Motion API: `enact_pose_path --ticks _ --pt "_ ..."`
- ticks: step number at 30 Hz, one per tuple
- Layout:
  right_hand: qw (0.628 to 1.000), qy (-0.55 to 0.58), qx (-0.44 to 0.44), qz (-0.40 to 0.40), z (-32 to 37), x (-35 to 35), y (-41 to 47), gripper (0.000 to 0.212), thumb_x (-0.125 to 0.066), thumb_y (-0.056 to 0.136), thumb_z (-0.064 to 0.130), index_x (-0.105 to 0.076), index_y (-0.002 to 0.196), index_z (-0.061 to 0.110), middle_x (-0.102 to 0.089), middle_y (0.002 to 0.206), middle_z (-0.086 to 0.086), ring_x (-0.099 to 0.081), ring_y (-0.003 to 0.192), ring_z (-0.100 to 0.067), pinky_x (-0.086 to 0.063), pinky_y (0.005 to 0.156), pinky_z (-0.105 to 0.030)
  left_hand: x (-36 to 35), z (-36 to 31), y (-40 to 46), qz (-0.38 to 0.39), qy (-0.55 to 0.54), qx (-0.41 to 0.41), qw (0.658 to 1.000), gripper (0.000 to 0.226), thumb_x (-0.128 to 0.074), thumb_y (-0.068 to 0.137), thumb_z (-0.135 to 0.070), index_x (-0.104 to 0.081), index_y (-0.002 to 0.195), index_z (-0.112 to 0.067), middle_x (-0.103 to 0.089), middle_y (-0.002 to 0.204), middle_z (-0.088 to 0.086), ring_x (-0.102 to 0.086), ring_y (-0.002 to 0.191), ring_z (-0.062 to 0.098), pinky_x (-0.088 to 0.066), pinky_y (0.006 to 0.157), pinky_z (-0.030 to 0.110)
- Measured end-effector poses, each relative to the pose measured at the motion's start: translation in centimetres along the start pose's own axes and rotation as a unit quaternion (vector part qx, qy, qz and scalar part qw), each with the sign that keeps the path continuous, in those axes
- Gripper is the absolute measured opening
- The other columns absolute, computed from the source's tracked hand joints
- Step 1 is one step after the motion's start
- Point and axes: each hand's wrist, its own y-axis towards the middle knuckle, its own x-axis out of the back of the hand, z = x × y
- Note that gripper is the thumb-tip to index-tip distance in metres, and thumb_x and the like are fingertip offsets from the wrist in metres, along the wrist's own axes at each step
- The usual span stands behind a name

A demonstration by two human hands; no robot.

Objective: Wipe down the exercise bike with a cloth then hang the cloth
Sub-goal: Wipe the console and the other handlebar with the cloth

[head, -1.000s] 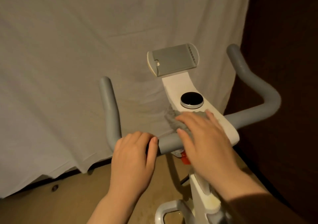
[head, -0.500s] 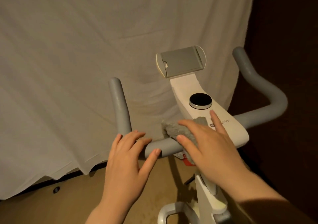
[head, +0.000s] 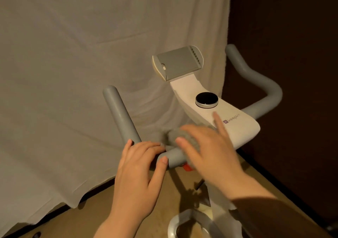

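Stage: wiping in progress, judged from the cloth pressed on the bike; hanging not yet begun.
Right hand (head: 206,151): fingers spread and nearly straight, palm down, pressing the grey cloth (head: 180,137) onto the bike at centre frame; index finger reaches forward onto the white console (head: 236,126).
Cloth position: bunched under the right palm, at the join of the left handlebar (head: 120,115) and the console, touching both.
Left hand (head: 140,166): fingers curled over the bend of the left handlebar, thumb beneath the horizontal tube; it grips the bar just left of the cloth, apparently to steady the bike.
Area under treatment: inner end of the left handlebar and the near left edge of the console.
Areas likely left: the right handlebar (head: 263,84) in the upper right of the frame, the round black knob (head: 206,98), the grey device holder (head: 177,62) above it, and the white frame post (head: 217,201) at lower centre; whether any has been wiped cannot be told, since no surface shows a mark.
Hanging place: no hook or rail identifiable; a handlebar may serve.
Surroundings: white sheet (head: 73,64) behind the bike; brown floor (head: 91,217) at lower left.
Estimate: early to middle of the task.
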Motion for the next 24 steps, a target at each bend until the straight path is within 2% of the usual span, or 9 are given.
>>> enact_pose_path --ticks 3,6,7,9,12,15,19,22,24 --pt "0.993 0.033 -0.082 -0.078 1.4 -1.3 -1.5 0.042 -0.031 0.100 0.050 -0.057 0.127 0.032 -0.062 0.122 0.013 -0.048 0.120 -0.002 -0.002 0.120 -0.034 0.7 0.7 0.2 0.005 -0.013 -0.014 1.000 0.023 -0.038 0.096 -0.046 -0.061 0.100 -0.041 -0.058 0.100 -0.027 -0.051 0.110 -0.006 -0.022 0.117 0.036" --pt "0.993 0.070 -0.027 -0.094 4.4 -4.0 -3.2 0.040 -0.032 0.100 0.048 -0.056 0.127 0.031 -0.062 0.121 0.012 -0.048 0.120 -0.003 -0.009 0.119 -0.038 0.8 1.2 0.4 0.018 -0.039 -0.041 0.998 0.019 -0.036 0.098 -0.038 -0.045 0.089 -0.052 -0.051 0.089 -0.031 -0.050 0.099 -0.006 -0.029 0.113 0.040" --pt "0.992 0.060 -0.019 -0.111 4.2 -4.3 -3.0 0.040 -0.031 0.101 0.048 -0.055 0.127 0.031 -0.062 0.122 0.012 -0.048 0.121 -0.003 -0.009 0.119 -0.039 0.8 1.5 0.5 0.026 -0.039 -0.050 0.998 0.020 -0.035 0.098 -0.038 -0.046 0.090 -0.052 -0.051 0.090 -0.031 -0.050 0.099 -0.006 -0.029 0.112 0.039" --pt "0.977 0.076 -0.081 -0.181 3.0 -4.4 -2.3 0.036 -0.034 0.100 0.046 -0.051 0.129 0.034 -0.058 0.129 0.013 -0.046 0.128 -0.004 -0.009 0.120 -0.039 0.9 2.1 0.5 0.042 -0.030 -0.064 0.997 0.027 -0.033 0.098 -0.040 -0.059 0.102 -0.043 -0.055 0.098 -0.027 -0.049 0.106 -0.006 -0.025 0.114 0.036" --pt "0.907 0.233 -0.206 -0.284 5.6 -6.1 -2.9 0.033 -0.039 0.101 0.041 -0.034 0.131 0.055 -0.030 0.146 0.032 -0.022 0.141 0.005 -0.017 0.118 -0.030 0.9 2.5 0.5 0.048 -0.028 -0.085 0.995 0.035 -0.034 0.097 -0.038 -0.066 0.110 -0.031 -0.058 0.101 -0.021 -0.049 0.106 -0.002 -0.022 0.114 0.032" --pt "0.833 0.361 -0.292 -0.300 9.7 -7.5 -3.3 0.045 -0.037 0.092 0.048 -0.018 0.127 0.070 -0.009 0.151 0.038 -0.006 0.141 0.013 -0.015 0.111 -0.010 1.1 2.9 0.6 0.054 -0.029 -0.111 0.992 0.037 -0.034 0.097 -0.035 -0.066 0.113 -0.027 -0.058 0.101 -0.018 -0.049 0.104 -0.001 -0.024 0.111 0.035" --pt "0.754 0.414 -0.339 -0.381 9.7 -7.5 -1.9 0.051 -0.039 0.088 0.053 -0.019 0.134 0.061 -0.029 0.153 0.014 -0.030 0.139 0.000 -0.032 0.115 -0.035 1.3 3.7 1.0 0.071 -0.022 -0.146 0.986 0.037 -0.034 0.097 -0.035 -0.066 0.115 -0.027 -0.057 0.101 -0.018 -0.047 0.102 -0.001 -0.023 0.111 0.032" --pt "0.736 0.438 -0.365 -0.364 10.2 -7.3 -1.6 0.049 -0.042 0.094 0.045 -0.022 0.138 0.053 -0.035 0.150 0.013 -0.036 0.136 -0.003 -0.035 0.113 -0.037 1.4 4.1 1.3 0.075 -0.026 -0.162 0.984 0.039 -0.033 0.097 -0.037 -0.066 0.115 -0.026 -0.058 0.100 -0.017 -0.049 0.100 0.002 -0.025 0.110 0.032" --pt "0.702 0.464 -0.378 -0.386 9.3 -6.8 -1.2 0.046 -0.046 0.099 0.036 -0.027 0.138 0.050 -0.041 0.144 0.013 -0.042 0.130 -0.004 -0.038 0.111 -0.039 1.4 4.3 1.6 0.073 -0.033 -0.169 0.982 0.038 -0.035 0.096 -0.038 -0.067 0.113 -0.027 -0.058 0.095 -0.018 -0.048 0.095 0.002 -0.029 0.106 0.034"
